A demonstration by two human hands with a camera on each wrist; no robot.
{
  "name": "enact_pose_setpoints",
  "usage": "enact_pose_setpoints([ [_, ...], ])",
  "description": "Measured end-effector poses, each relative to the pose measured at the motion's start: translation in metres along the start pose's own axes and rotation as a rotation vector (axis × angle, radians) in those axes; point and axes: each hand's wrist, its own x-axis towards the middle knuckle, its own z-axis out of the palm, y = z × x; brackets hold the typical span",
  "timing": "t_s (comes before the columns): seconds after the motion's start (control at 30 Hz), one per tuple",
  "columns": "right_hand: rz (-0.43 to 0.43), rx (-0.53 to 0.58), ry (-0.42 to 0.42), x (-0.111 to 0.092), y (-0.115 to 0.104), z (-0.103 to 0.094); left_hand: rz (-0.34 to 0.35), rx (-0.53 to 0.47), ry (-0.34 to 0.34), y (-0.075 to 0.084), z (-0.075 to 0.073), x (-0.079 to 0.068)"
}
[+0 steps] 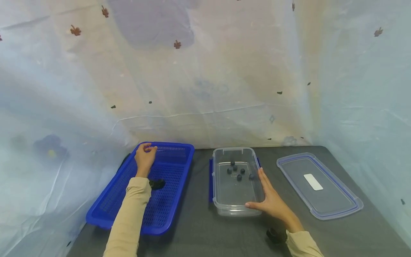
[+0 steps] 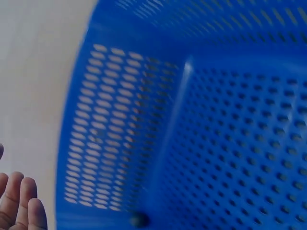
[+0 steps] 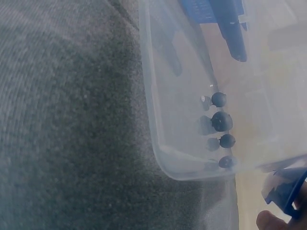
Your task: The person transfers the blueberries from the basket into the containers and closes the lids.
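My left hand (image 1: 145,158) is over the far left part of a blue perforated plastic basket (image 1: 168,200), its fingers loosely bent. In the left wrist view the fingertips (image 2: 25,201) appear outside the basket wall with nothing seen between them. One dark round berry (image 2: 139,219) sits by the basket's corner there. My right hand (image 1: 273,201) rests against a clear plastic container (image 1: 231,192), fingers straight along its right side and thumb at the near rim. Several dark blueberries (image 1: 239,177) lie loose on the container's bottom.
To the right, a clear lid (image 1: 334,200) with a blue seal and white label lies on the grey tabletop (image 1: 199,228). Blue latches (image 1: 211,180) hang at the container's sides. A patterned plastic sheet (image 1: 205,125) forms the back and side walls.
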Motion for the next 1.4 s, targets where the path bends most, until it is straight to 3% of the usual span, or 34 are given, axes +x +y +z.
enact_pose_setpoints([
  [0.27,0.002,-0.018,0.001,0.000,0.001,0.000,-0.046,0.053,0.007,-0.039,0.004,0.004],
  [0.43,-0.009,-0.018,0.001,0.000,0.002,0.000,-0.032,0.136,-0.047,-0.057,0.005,0.004],
  [0.63,-0.008,-0.004,0.001,0.000,0.002,-0.001,-0.049,0.267,-0.202,-0.067,0.009,0.006],
  [0.9,-0.016,0.006,0.002,0.001,0.001,-0.001,-0.008,0.485,-0.418,-0.076,0.015,0.013],
  [1.23,-0.006,-0.001,0.002,0.000,0.003,-0.001,-0.011,0.626,-0.504,-0.079,0.023,0.013],
  [1.4,-0.018,0.020,-0.001,0.000,0.002,0.000,-0.007,0.614,-0.454,-0.081,0.024,0.013],
])
